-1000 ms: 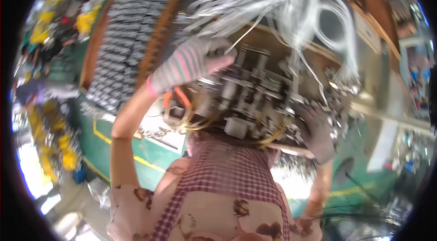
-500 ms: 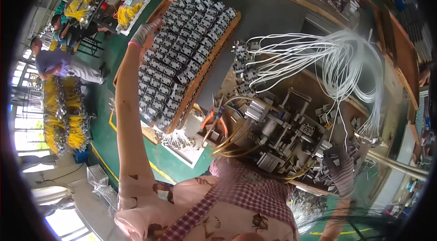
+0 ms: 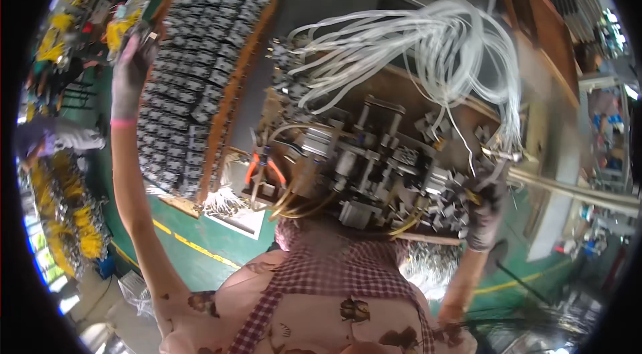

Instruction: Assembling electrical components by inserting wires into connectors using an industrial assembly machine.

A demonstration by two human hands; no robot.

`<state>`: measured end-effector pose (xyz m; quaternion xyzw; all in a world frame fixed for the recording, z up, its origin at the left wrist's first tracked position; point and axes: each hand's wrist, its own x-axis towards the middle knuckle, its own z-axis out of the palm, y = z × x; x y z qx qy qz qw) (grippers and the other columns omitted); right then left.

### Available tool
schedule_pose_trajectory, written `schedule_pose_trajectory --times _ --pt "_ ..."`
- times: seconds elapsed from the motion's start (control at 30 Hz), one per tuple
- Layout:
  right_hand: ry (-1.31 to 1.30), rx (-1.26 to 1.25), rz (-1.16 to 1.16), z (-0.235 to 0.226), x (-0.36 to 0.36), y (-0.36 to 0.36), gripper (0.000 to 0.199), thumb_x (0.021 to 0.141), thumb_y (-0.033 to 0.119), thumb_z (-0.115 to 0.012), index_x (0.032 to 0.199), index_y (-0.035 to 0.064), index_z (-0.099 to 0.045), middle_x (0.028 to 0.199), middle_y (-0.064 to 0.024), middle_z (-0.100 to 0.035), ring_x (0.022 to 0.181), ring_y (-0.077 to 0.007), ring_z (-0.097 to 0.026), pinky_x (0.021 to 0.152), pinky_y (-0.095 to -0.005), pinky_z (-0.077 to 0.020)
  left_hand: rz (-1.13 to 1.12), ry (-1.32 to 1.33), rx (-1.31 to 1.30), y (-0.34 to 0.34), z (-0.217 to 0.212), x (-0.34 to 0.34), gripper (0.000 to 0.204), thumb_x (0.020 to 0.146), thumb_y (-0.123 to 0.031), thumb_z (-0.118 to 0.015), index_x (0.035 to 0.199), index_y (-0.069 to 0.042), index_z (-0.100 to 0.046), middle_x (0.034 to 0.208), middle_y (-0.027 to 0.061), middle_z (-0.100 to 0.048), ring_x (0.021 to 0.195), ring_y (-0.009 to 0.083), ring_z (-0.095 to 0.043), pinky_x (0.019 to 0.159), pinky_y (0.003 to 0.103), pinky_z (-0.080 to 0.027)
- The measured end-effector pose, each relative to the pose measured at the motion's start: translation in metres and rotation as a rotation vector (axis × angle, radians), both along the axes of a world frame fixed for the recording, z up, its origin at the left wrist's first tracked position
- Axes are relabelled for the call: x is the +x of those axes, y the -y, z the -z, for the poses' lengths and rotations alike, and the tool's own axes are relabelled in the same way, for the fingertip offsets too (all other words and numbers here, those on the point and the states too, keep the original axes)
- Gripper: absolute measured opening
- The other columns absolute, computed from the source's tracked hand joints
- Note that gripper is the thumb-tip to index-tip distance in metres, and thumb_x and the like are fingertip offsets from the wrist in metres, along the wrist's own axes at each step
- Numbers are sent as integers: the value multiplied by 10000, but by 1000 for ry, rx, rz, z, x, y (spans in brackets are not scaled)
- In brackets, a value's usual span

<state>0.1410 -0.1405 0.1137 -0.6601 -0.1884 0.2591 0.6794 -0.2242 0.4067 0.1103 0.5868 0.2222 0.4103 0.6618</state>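
Observation:
My left hand [image 3: 129,67], in a grey glove with a pink cuff, is stretched far out to the upper left corner of a wooden tray [image 3: 231,96] packed with rows of small grey parts [image 3: 194,66]. Its fingers are curled there, and blur hides what they hold. My right hand [image 3: 483,210], also gloved, sits at the right end of a metal assembly machine [image 3: 364,160], among a heap of small grey parts [image 3: 451,203]. Its fingers are bent, and I cannot see whether they grip anything.
A thick bundle of white tubes [image 3: 428,39] arcs over the machine. Orange-handled pliers [image 3: 264,168] lie at its left side. A metal rod [image 3: 575,190] runs off to the right. Yellow parts [image 3: 73,220] are piled at the left, near a seated person [image 3: 57,136].
My left arm has swung away from the machine and reached out to the tray's far left corner. My right hand has stayed at the machine's right end.

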Motion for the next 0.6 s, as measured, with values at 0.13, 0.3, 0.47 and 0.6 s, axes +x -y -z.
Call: schedule_pose_trajectory --times 0.13,0.3,0.47,0.6 --pt "341 -186 -359 15 -52 -39 378 708 -83 -710 1057 35 -622 1016 -56 -658 893 -137 -649 743 -246 -503 157 -254 -40 175 -18 72 901 720 -584 -729 1383 -48 -440 1282 105 -561 1092 210 -585 943 343 -482" --pt "546 -109 -303 30 -61 -58 482 710 41 -796 1144 82 -589 1097 -58 -602 905 -147 -582 821 -281 -470 563 -289 4 308 65 144 810 726 -206 -840 1412 -76 -429 1308 99 -547 1124 174 -568 933 328 -485" --pt "583 -65 -272 33 -53 -52 520 640 179 -824 1122 146 -631 1084 -84 -560 1056 -305 -493 923 -420 -384 719 -251 -148 343 63 177 1034 696 -371 -851 1494 -47 -279 1317 91 -530 1223 203 -503 1056 353 -365" --pt "607 -65 -276 37 -53 -51 493 622 232 -838 1075 162 -658 1083 -81 -560 1053 -299 -500 933 -428 -368 771 -221 -153 348 61 184 1083 699 -380 -832 1532 -96 -200 1409 86 -467 1257 226 -490 1055 387 -393"
